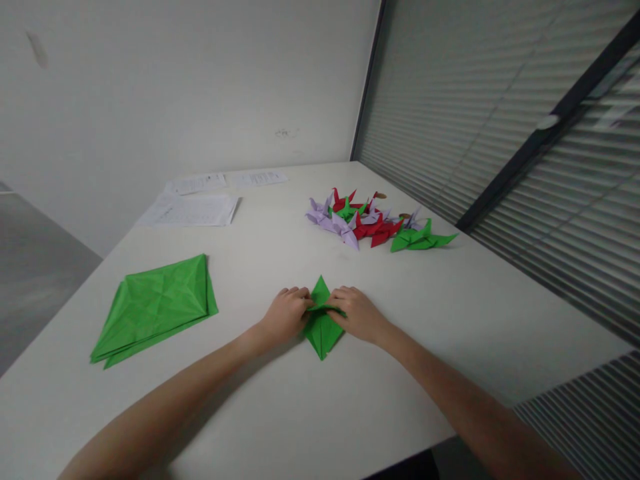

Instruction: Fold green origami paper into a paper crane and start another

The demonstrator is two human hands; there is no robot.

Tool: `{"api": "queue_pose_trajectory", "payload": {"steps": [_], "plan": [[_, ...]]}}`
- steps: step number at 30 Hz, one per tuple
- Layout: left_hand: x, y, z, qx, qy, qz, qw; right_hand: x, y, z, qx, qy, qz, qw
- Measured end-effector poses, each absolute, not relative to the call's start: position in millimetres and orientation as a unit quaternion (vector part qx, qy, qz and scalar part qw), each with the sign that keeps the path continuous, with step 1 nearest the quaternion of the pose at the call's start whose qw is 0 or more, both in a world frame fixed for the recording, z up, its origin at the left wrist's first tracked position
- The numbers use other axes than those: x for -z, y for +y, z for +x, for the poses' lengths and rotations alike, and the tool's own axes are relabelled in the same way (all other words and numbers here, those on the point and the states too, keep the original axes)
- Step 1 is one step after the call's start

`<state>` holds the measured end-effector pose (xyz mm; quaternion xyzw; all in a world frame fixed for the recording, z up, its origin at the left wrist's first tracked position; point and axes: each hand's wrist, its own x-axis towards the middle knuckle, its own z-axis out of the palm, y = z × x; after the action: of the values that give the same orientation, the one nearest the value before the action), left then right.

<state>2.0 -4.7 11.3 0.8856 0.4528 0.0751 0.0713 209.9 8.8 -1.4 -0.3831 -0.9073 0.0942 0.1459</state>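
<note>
A green folded paper (323, 333) lies on the white table in a diamond shape, one point toward me and one away. My left hand (290, 310) grips its left side, fingers curled at the middle crease. From the right, my right hand (356, 312) pinches the same paper near its centre, where a flap is raised across it. The fingertips of both hands are close together, a small gap between them. Parts of the paper's left and right edges are hidden under the fingers.
On the left of the table (240, 413) lies a stack of creased green sheets (160, 297). Printed papers (193, 210) are at the back left. Folded red, purple and green paper figures (370, 223) are piled at the back right, near the window blinds (450, 120).
</note>
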Motion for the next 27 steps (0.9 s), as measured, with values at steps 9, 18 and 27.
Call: {"api": "queue_pose_trajectory", "payload": {"steps": [9, 18, 27], "plan": [[-13.0, -3.4, 4.3, -0.098, 0.481, 0.858, 0.150, -3.5, 6.7, 205.9, -0.127, -0.885, -0.433, 0.116], [-10.5, -9.6, 4.1, -0.312, 0.447, 0.832, 0.103, -9.6, 9.3, 208.4, -0.273, -0.804, -0.491, 0.197], [-8.0, -24.8, 6.0, -0.339, 0.324, 0.883, 0.033, -3.0, 13.6, 212.1, -0.345, -0.754, -0.474, 0.297]]}}
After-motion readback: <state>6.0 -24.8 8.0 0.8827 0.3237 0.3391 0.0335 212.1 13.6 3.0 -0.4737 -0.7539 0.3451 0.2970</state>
